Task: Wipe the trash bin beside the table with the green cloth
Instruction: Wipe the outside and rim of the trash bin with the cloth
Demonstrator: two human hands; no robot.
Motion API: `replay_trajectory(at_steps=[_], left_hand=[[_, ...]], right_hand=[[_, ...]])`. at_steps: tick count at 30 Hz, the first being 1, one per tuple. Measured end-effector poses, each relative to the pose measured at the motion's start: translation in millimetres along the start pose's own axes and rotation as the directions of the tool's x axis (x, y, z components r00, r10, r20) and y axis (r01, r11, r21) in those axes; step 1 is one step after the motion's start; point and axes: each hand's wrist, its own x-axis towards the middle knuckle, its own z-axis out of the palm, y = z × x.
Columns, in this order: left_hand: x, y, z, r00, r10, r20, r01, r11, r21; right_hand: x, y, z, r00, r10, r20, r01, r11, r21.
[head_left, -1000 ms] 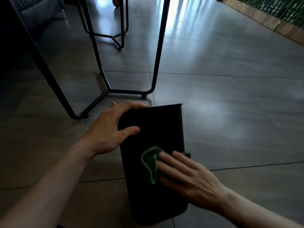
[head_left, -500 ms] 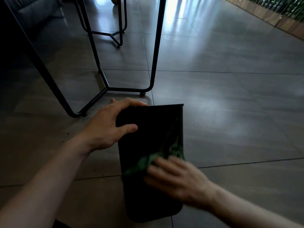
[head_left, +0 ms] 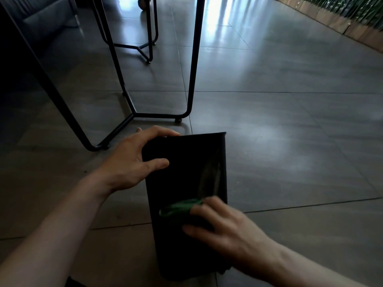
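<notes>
A black trash bin [head_left: 182, 179] stands on the tiled floor, tilted toward me so its long side faces up. My left hand [head_left: 132, 160] grips its far upper left corner, fingers over the rim and thumb on the side. My right hand [head_left: 223, 226] presses a green cloth [head_left: 180, 207] flat against the lower part of the bin's side. Most of the cloth is hidden under my fingers, and the hand is blurred by motion. A lighter streak [head_left: 211, 177] shows on the bin's right side above the cloth.
Black metal table legs [head_left: 192, 59] and their floor frame [head_left: 157, 116] stand just beyond the bin. A second leg frame [head_left: 145, 48] is farther back. A wooden planter edge with greenery [head_left: 342, 19] runs along the far right. Grey floor tiles [head_left: 290, 141] stretch to the right.
My right hand has slid the green cloth down and across the bin's side, from the middle toward the lower part. My left hand has kept its grip on the bin's top corner.
</notes>
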Motion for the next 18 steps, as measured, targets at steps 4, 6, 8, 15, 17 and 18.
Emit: replay_trajectory(at_steps=[4,6,8,15,17,18], left_hand=[[-1,0,-1,1.000,0.001,0.006,-0.001,1.000,-0.007],[0,1,0,0.999,0.016,0.034,-0.017,1.000,0.010],[1,1,1,0.999,0.021,0.042,-0.022,1.000,0.009],[1,-6,-1,0.999,0.013,0.032,-0.012,0.999,-0.030],[2,-10,-1,1.000,0.015,0.023,-0.015,1.000,-0.022],[3,-12,-1,1.000,0.017,0.018,-0.017,1.000,-0.014]], right_hand=[[32,22,-58,0.970,0.210,0.124,-0.240,0.918,0.315],[44,40,-74,0.917,0.395,-0.057,-0.357,0.874,0.329],[54,58,-81,0.745,0.586,-0.320,-0.508,0.808,0.298],[54,48,-19,0.661,0.537,-0.524,-0.493,0.837,0.236],[44,51,-4,0.731,0.492,-0.473,-0.489,0.861,0.139],[41,54,-1,0.743,0.483,-0.463,-0.484,0.866,0.127]])
